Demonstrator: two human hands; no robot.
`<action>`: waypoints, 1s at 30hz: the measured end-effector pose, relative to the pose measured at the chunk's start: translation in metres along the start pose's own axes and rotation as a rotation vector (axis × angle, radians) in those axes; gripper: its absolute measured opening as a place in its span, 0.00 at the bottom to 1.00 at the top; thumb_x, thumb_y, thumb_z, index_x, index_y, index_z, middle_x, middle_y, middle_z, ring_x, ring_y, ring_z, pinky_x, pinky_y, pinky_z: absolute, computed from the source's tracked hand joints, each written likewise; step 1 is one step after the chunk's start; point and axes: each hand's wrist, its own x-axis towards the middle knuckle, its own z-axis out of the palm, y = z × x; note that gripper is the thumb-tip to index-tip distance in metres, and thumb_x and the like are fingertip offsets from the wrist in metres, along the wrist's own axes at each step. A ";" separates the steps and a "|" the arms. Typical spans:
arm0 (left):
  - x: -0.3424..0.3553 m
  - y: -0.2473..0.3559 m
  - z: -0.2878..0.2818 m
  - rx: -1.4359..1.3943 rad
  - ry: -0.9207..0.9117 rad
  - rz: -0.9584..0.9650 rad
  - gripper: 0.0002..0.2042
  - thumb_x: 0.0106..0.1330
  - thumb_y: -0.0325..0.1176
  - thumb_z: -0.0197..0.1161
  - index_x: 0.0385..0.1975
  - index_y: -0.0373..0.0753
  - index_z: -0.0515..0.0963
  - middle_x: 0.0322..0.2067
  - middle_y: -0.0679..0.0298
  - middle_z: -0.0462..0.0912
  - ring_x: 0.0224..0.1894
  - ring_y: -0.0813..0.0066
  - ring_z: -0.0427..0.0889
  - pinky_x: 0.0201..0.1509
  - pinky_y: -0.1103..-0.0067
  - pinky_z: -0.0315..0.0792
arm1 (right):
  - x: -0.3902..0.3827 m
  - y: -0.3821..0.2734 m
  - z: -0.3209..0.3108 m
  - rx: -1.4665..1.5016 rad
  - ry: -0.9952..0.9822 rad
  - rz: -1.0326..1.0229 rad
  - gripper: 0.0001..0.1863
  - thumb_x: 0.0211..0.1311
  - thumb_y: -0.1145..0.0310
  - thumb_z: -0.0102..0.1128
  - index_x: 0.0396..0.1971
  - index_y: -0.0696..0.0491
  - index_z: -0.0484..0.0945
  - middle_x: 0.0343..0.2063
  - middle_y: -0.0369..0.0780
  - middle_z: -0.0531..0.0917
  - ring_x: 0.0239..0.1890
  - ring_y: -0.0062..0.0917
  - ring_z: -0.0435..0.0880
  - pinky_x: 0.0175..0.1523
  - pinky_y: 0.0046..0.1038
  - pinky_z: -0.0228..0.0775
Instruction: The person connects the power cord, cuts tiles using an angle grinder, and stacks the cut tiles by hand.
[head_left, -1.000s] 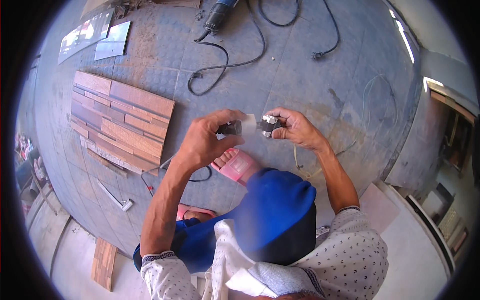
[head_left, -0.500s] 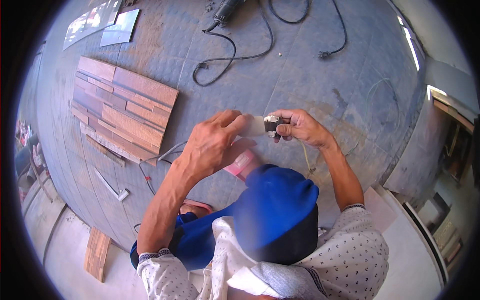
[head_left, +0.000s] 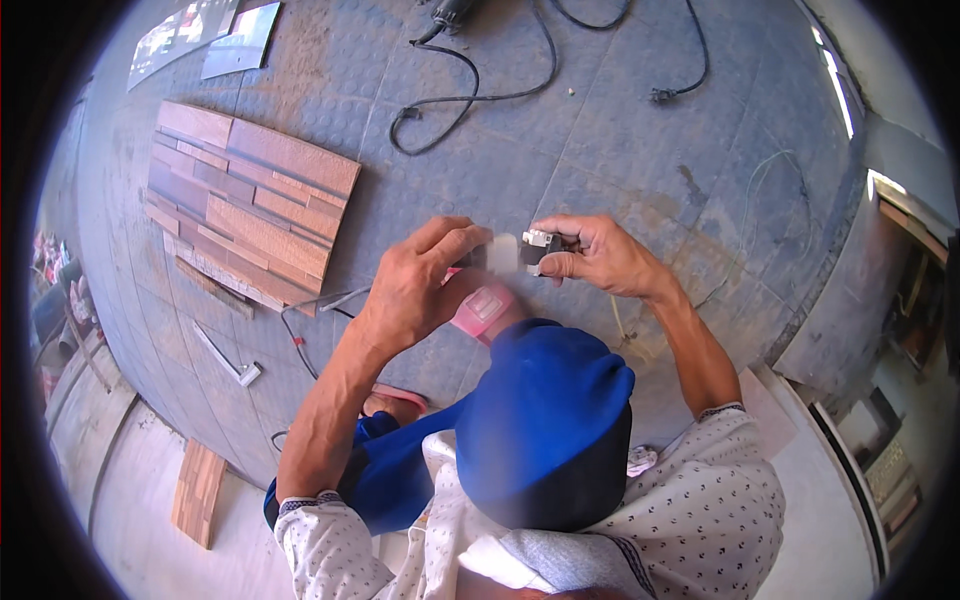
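Hands raised together above a blue-clad knee, over a studded grey floor (head_left: pixel 620 170). Right hand (head_left: pixel 600 258): fingers curled, thumb and forefinger pinched on a small dark block-shaped part (head_left: pixel 541 247) with pale metal showing at its edge; kind of part too small to tell. Left hand (head_left: pixel 415 290): fingers loosely bent and reaching toward the same part, tips at a blurred pale patch just beside it; whether they grip anything there cannot be told. Change against the pictures of a second and half a second ago: the two hands keep the same close pairing and the part has stayed in the right hand's pinch, while the view has shifted so that the wood-look tile panel (head_left: pixel 245 200) lies further to the upper left. Judgement: fine work on the part continues at the fingertips, with nothing set down. Surroundings: black cable (head_left: pixel 470 98) looping across the floor from a power tool (head_left: pixel 452 12) at the top edge; pink sandal (head_left: pixel 485 308) below the hands; small wooden board (head_left: pixel 197 492) at lower left.
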 end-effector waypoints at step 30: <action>-0.141 -0.069 -0.187 0.718 0.381 -0.550 0.26 0.66 0.46 0.63 0.60 0.40 0.71 0.55 0.53 0.74 0.51 0.50 0.78 0.54 0.62 0.73 | 0.041 0.081 -0.059 -0.039 0.211 0.344 0.22 0.65 0.67 0.58 0.57 0.61 0.73 0.46 0.42 0.82 0.46 0.25 0.82 0.51 0.27 0.74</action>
